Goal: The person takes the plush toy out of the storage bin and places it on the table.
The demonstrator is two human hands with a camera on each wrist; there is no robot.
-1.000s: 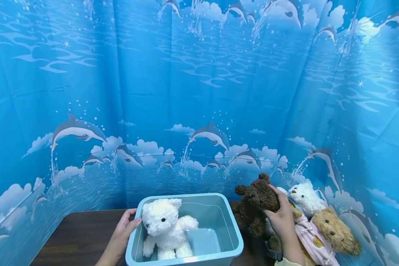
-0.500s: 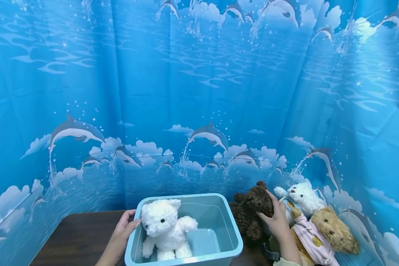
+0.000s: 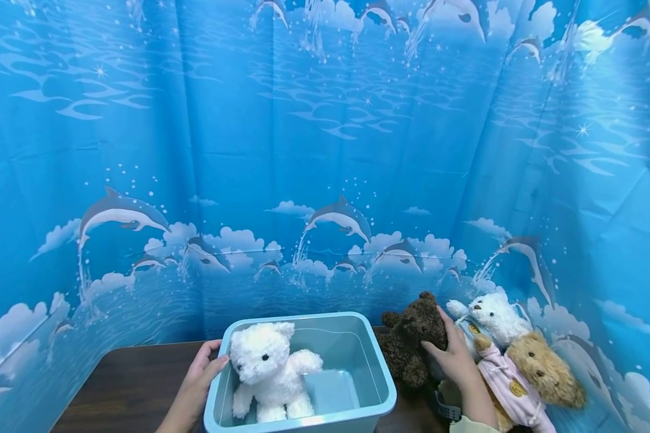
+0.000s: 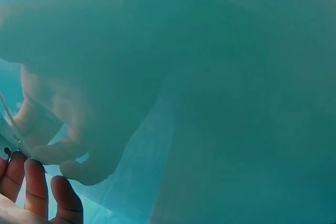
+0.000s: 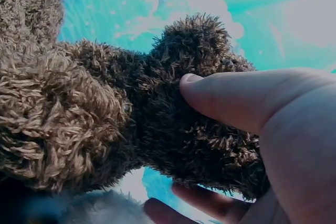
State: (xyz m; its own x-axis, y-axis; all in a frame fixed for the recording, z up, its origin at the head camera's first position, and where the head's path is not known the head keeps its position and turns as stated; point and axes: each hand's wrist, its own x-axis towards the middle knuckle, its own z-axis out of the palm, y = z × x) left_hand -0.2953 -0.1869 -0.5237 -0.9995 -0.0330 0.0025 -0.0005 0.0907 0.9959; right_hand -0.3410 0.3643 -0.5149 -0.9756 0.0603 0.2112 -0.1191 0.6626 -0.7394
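A white plush toy (image 3: 271, 373) sits inside a light blue plastic bin (image 3: 381, 385), leaning toward its left wall. My left hand (image 3: 200, 376) grips the bin's left rim; in the left wrist view its fingertips (image 4: 37, 182) show beside the glossy blue wall. To the right of the bin, my right hand (image 3: 455, 355) holds a dark brown teddy bear (image 3: 411, 337) by the head. In the right wrist view the thumb (image 5: 226, 95) presses into the brown fur, while other fingers come round from below.
Right of the right hand lie a white plush bear (image 3: 498, 319) and a tan teddy bear (image 3: 547, 370) in a pink top. Everything rests on a dark wooden table (image 3: 124, 385). A blue dolphin-print curtain (image 3: 325, 150) hangs behind and at the sides.
My right hand has lowered the brown teddy bear slightly and shifted it a little to the left, then held it nearly still. My left hand and the bin have barely moved.
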